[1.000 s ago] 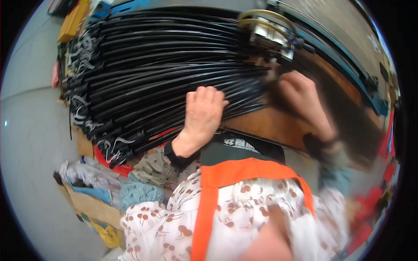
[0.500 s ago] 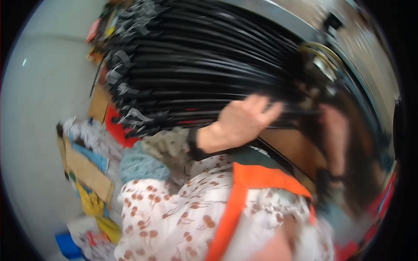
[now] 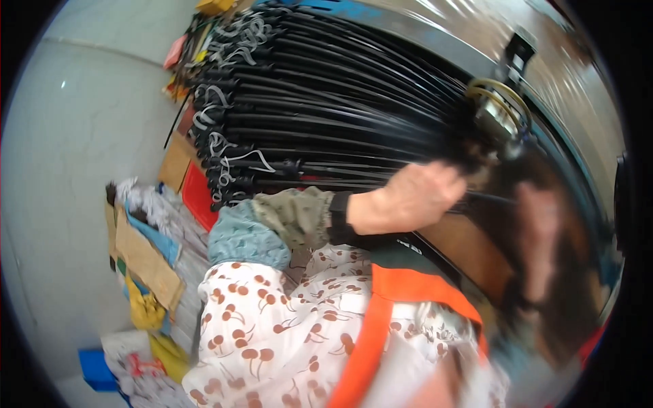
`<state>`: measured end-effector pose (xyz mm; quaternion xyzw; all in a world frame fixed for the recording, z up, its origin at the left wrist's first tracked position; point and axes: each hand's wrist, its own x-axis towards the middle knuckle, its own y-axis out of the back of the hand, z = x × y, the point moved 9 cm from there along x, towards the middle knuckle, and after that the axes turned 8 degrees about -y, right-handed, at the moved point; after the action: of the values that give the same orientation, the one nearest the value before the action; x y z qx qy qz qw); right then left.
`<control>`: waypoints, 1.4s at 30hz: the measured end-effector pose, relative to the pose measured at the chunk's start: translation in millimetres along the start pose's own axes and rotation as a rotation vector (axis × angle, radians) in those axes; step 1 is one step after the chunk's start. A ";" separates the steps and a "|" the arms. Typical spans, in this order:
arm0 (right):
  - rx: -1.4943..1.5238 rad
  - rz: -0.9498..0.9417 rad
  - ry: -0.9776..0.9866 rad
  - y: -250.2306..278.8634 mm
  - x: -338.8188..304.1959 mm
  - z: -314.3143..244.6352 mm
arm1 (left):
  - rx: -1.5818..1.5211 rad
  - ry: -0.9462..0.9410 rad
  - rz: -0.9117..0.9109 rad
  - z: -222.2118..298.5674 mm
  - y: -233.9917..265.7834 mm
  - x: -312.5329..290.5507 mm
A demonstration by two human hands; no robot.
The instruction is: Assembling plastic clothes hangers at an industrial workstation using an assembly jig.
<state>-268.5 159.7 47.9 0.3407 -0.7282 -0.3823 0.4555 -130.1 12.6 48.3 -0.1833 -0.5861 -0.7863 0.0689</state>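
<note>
Many long thin black rods [image 3: 326, 102] lie side by side on the bench, with pale looped straps [image 3: 218, 129] at their thicker left ends. At their right-hand part is my left hand [image 3: 408, 197], in a black cuff, its fingers curled together. A thin dark shaft shows beyond those fingers, so it seems to hold a black rod; the grip itself is blurred. To the right, over the dark bench edge, my right hand [image 3: 537, 221] is smeared by motion, and its fingers cannot be made out. A metal device [image 3: 495, 121] with yellowish tubing stands just beyond both hands.
Clear plastic sheeting [image 3: 435, 34] covers the surface behind the rods. On the left, by the pale floor [image 3: 88, 170], are cardboard [image 3: 146, 251], a red container [image 3: 197, 197], yellow cloth or bags [image 3: 144, 302] and a blue box [image 3: 98, 370]. An orange-edged garment [image 3: 381, 319] covers my lap.
My left hand has moved right and slightly down, and its spread fingers have curled in. One rod's strap end sticks out more among the others. My right hand has dropped a little.
</note>
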 end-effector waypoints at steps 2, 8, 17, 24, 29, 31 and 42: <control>0.080 -0.043 0.028 -8.4 8.7 -3.6 | 0.059 0.044 -0.031 -4.4 5.5 -1.3; 0.258 -0.172 -0.035 -18.4 3.0 12.5 | -0.192 0.126 -0.165 -2.3 -14.3 1.8; -0.100 0.045 0.177 0.9 -2.2 6.2 | -0.106 -0.028 0.234 37.1 2.5 26.0; -0.119 0.369 0.158 18.0 -4.6 7.1 | 0.094 -0.103 0.362 34.3 32.9 32.8; -0.120 0.346 0.146 43.0 -15.5 2.0 | 0.078 -0.319 0.338 38.1 36.5 43.5; -0.248 0.482 -0.023 58.1 -31.3 20.8 | -0.020 -0.395 0.269 43.9 44.0 57.4; 0.021 0.467 -0.477 108.7 -64.0 83.8 | 0.234 -0.707 -0.132 45.8 53.2 179.4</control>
<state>-339.4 286.1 91.8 0.0703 -0.8765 -0.3291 0.3441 -269.1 59.0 173.4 -0.3959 -0.6701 -0.6050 -0.1681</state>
